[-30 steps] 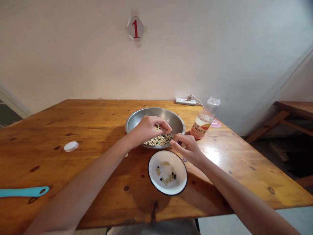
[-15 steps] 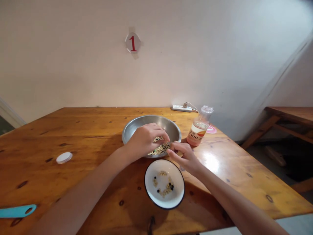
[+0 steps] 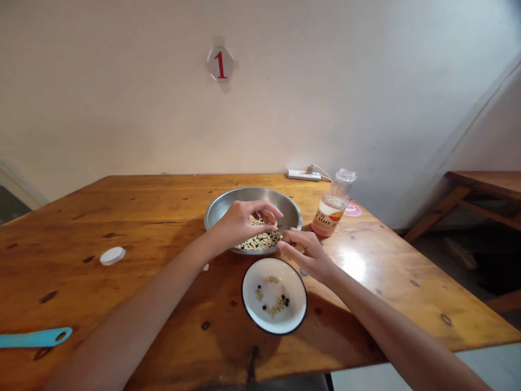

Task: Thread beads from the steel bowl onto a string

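Note:
A steel bowl (image 3: 222, 209) holds a mix of pale and black beans (image 3: 260, 240), with a speck of green among them. My left hand (image 3: 240, 220) hangs over it, thumb and forefinger brought together around what looks like a pale bean (image 3: 275, 224). At the bowl's near right rim is my right hand (image 3: 307, 252), its thumb and forefinger pinched; anything between them is too small to make out. Just below, a white dish (image 3: 254, 320) with a dark rim carries several pale and black beans (image 3: 277, 307).
Right of the bowl stands an uncapped bottle (image 3: 328, 214) with pink contents. A white lid (image 3: 112, 255) and a turquoise handle (image 3: 36, 338) lie on the left of the wooden table (image 3: 163, 206). Against the wall sits a power strip (image 3: 303, 175).
My left hand has turned, its thumb now extended below the curved fingers, showing more beans in the bowl. My right hand stays pinched by the rim. The view has tilted slightly.

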{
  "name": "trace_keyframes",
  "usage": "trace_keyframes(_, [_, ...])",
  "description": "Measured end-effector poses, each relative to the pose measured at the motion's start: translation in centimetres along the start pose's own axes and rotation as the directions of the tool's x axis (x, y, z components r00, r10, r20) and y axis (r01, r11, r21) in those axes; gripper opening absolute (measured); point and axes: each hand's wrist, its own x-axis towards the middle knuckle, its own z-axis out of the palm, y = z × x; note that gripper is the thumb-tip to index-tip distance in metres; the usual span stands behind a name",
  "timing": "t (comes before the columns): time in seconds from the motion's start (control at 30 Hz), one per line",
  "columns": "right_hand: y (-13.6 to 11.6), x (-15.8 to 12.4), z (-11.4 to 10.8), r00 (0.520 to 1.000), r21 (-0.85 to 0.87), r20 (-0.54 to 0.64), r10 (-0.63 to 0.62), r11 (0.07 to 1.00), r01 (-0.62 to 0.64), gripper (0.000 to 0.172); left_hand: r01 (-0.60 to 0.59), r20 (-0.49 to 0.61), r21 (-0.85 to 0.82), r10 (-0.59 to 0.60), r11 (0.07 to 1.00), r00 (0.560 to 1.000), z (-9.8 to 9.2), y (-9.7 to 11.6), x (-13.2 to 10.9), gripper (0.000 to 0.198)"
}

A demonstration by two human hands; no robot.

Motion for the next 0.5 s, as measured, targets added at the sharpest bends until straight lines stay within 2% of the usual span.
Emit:
trace_keyframes(0.17, [0.03, -0.05, -0.02, 1.0, 0.017, 0.0, -0.001, 1.0, 0.001, 0.036, -0.018, 0.009, -0.004, 0.018, 1.0, 1.0, 0.12, -0.45, 0.0, 0.024])
trace_keyframes(0.33, [-0.04, -0.01, -0.12, 1.0, -0.009, 0.005, -0.019, 1.0, 0.019, 0.035, -0.108, 0.034, 0.033, 0.107, 0.994, 0.994, 0.01, -0.24, 0.07, 0.005])
trace_keyframes(0.5, [0.01, 0.02, -0.08, 1.0, -0.036, 0.013, -0.014, 0.999, 0.015, 0.037, -0.184, 0.082, 0.103, 0.176, 0.977, 0.981, -0.05, -0.29, 0.06, 0.005])
